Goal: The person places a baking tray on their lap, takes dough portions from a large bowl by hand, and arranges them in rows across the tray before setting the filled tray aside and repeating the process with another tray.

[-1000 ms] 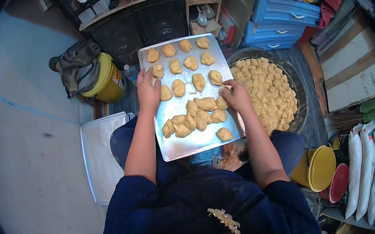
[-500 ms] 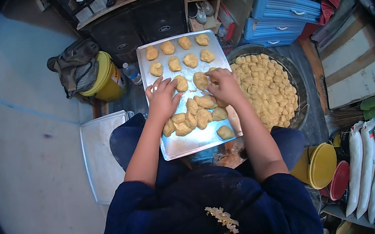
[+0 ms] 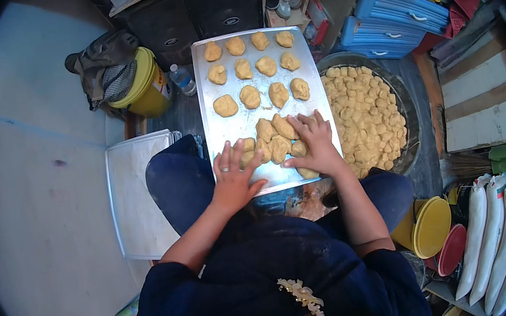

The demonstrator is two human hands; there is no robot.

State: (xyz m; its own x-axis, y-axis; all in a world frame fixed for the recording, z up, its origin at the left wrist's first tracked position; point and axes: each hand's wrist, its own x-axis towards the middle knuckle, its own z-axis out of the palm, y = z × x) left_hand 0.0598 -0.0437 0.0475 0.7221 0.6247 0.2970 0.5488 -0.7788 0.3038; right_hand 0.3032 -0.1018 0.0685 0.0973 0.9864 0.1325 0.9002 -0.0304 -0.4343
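A metal baking tray [image 3: 225, 133] lies in front of me across my lap. Its far part carries rows of yellowish dough pieces [image 3: 250, 96], set apart from one another. Closer to me, several more dough pieces [image 3: 278, 147] sit bunched together. My left hand [image 3: 230, 178] rests at the left side of this bunch, fingers spread, their tips on the dough. Over the bunch's right side lies my right hand [image 3: 319, 147], its fingers and thumb apart and touching dough pieces. Some pieces are partly hidden beneath both hands.
A wide basin [image 3: 411, 115] heaped with dough pieces stands at the right. Stacked trays [image 3: 139, 196] lie on the left, below a yellow bucket [image 3: 148, 89] and a water bottle [image 3: 183, 78]. Blue drawers [image 3: 396, 14], lidded buckets [image 3: 432, 227] and white sacks [image 3: 474, 239] line the right.
Both hands have drawn back from the third row to the near bunch, and their fingers have spread. The third row now shows separate dough pieces in full.
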